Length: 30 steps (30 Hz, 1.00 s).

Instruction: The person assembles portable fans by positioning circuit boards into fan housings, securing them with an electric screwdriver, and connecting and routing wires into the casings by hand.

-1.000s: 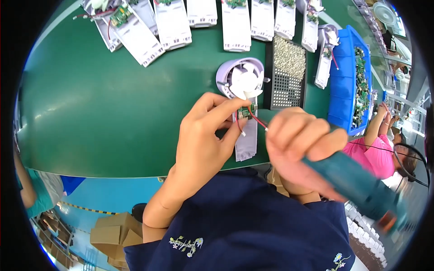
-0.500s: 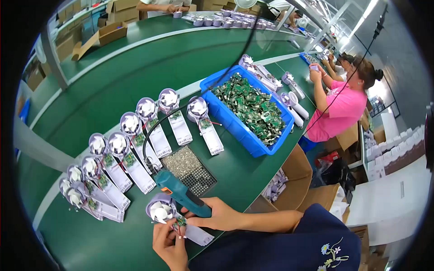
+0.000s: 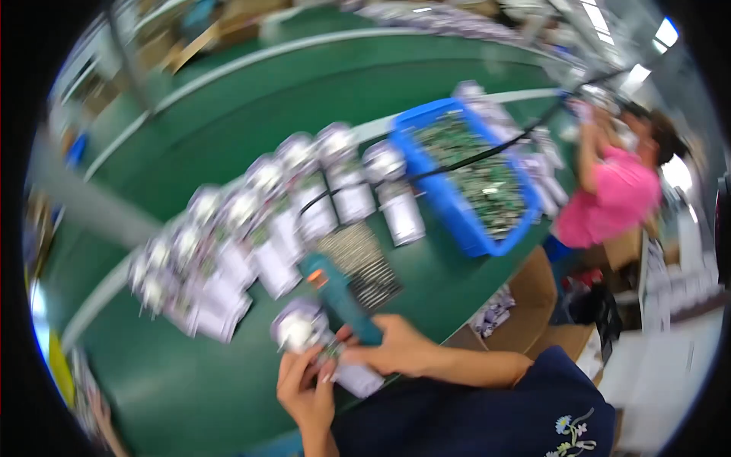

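Observation:
In front of me lies a half-assembled handheld fan [image 3: 300, 329] with white blades, a lilac round housing and a pale handle part. My left hand [image 3: 306, 387] grips it at the neck, its fingers closed by the small green circuit board [image 3: 332, 350]. My right hand [image 3: 400, 346] is wrapped round a teal electric screwdriver [image 3: 346, 301] with an orange button, held slanting over the fan. Its fingertips are close to the board and the handle part. The screwdriver's tip is hidden, and motion blur hides the wires.
Several similar fans [image 3: 266, 175] stand in a slanting row on the green table. A screw tray [image 3: 358, 259] lies beyond the screwdriver. A blue bin [image 3: 457, 206] holds circuit boards. A black cable [image 3: 487, 156] crosses the view. A person in pink [image 3: 613, 194] sits at right, near a cardboard box [image 3: 529, 293].
The view has swung, so the table and its things sit further right, and the picture is blurred. Both hands keep their holds. Another person's hand now shows at the lower left edge.

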Each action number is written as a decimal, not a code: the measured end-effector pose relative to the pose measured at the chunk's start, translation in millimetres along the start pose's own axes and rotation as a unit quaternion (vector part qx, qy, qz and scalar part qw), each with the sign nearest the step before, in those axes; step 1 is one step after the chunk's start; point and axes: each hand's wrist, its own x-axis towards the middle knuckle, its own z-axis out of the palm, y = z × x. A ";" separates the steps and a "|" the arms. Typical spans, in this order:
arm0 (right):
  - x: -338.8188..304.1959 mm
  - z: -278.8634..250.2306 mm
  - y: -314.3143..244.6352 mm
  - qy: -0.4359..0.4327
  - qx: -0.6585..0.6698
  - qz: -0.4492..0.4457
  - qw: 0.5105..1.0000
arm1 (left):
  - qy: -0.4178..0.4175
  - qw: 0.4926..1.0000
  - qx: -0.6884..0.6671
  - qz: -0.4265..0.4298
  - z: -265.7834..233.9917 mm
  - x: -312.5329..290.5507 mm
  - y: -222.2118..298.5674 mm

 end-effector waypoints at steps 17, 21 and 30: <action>1.7 10.3 -10.5 -0.020 0.130 -0.011 0.991 | -0.033 0.997 -0.043 0.057 -4.9 12.5 17.1; 5.4 16.0 -6.7 -0.029 0.137 -0.026 0.990 | -0.028 0.997 -0.026 0.067 -14.7 14.0 24.5; 4.9 3.9 -2.1 -0.100 0.098 -0.058 0.988 | 0.196 0.979 0.022 0.057 -176.3 78.1 16.9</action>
